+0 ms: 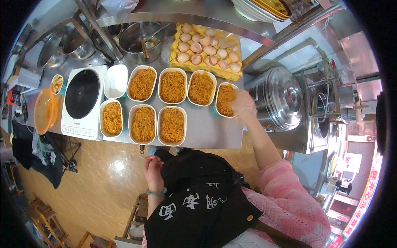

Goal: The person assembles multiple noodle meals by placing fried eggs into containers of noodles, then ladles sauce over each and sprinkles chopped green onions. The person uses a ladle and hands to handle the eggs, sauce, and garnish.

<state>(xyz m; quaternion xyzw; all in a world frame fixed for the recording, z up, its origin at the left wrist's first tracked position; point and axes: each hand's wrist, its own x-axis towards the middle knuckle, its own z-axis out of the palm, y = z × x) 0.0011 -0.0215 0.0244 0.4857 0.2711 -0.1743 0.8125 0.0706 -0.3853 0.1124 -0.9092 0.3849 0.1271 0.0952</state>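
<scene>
Noodle tray [223, 99] under right hand [243, 105]

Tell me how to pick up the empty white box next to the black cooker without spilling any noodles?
Probably grip the empty white container by its two long side rims, coming straight down from above. It lies flat and open-topped, squeezed between the induction cooker and a noodle-filled container, so there is little room at the sides. Its raised rim gives fingers something to hook.
</scene>
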